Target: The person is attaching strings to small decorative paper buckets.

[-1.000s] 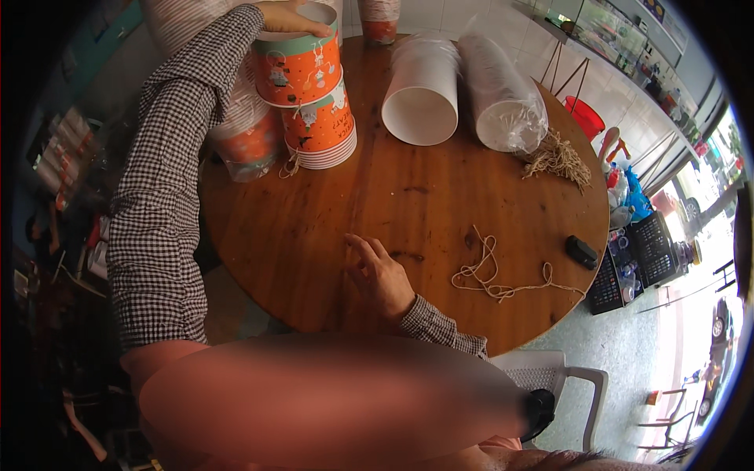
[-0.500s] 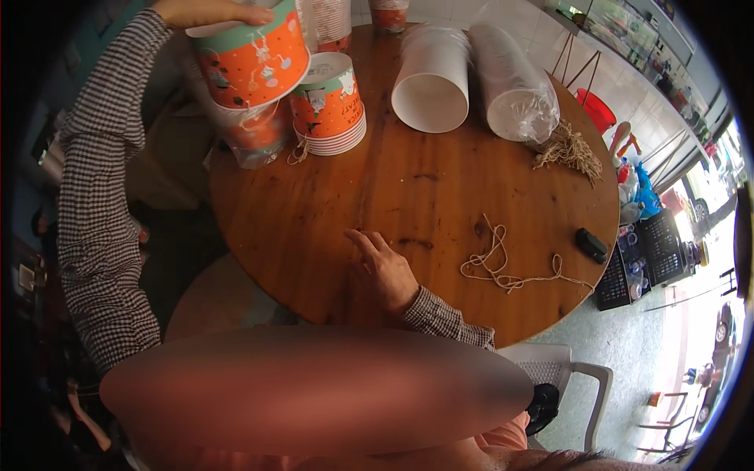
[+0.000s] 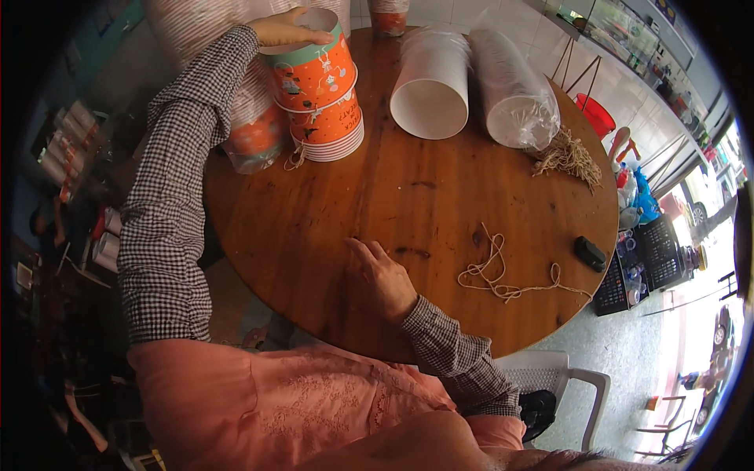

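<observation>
At the far left, my left hand (image 3: 297,30) is closed on the upper edge of an orange paper bucket (image 3: 314,78) with a green band and small printed figures. That bucket sits over a stack of matching paper buckets (image 3: 328,129), whose several white rims show at the bottom. A short loop of string (image 3: 295,157) hangs beside the stack. My right hand (image 3: 385,282) rests on the wooden table with fingers stretched out, holding nothing. Thin loose string (image 3: 503,286) lies to its right.
White paper buckets (image 3: 429,102) and a plastic-wrapped stack (image 3: 514,98) lie at the back, beside a bundle of twine (image 3: 572,161). A small black object (image 3: 589,253) is near the right edge. Bagged buckets (image 3: 255,137) stand left of the stack. A chair (image 3: 585,377) stands lower right.
My left hand has moved right and slightly down with the orange bucket, bringing it from beside the stack onto it. The right hand has barely moved.
</observation>
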The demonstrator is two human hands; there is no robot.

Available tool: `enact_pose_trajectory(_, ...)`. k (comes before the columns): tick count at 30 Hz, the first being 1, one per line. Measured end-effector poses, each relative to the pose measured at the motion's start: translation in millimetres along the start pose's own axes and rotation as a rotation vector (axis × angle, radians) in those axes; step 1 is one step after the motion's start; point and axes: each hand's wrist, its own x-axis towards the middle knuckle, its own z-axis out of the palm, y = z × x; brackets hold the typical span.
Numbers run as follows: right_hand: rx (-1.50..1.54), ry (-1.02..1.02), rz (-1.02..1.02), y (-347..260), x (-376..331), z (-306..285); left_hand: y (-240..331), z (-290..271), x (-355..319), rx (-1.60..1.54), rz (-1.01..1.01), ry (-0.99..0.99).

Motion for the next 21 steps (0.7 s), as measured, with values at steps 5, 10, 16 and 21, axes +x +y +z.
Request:
enact_pose_trajectory(5, -0.030, 0.008, -0.018, -6.2, 2.1, 0.1, -24.9, 4.1, 9.4, -0.040, 0.012, -0.047)
enact_pose_trajectory(10, -0.032, 0.012, -0.004, -4.7, 1.8, -1.3, -32.7, 5.1, 23.6, -0.056, 0.012, -0.227)
enact_pose_trajectory(16, -0.029, 0.005, -0.021, -6.7, 3.4, -0.6, -49.1, 13.9, 33.3, 0.028, 0.061, -0.255)
enact_pose_trajectory(21, -0.015, -0.025, 0.001, -6.2, 3.8, -1.0, -48.3, 23.6, 35.4, -0.008, 0.108, -0.362)
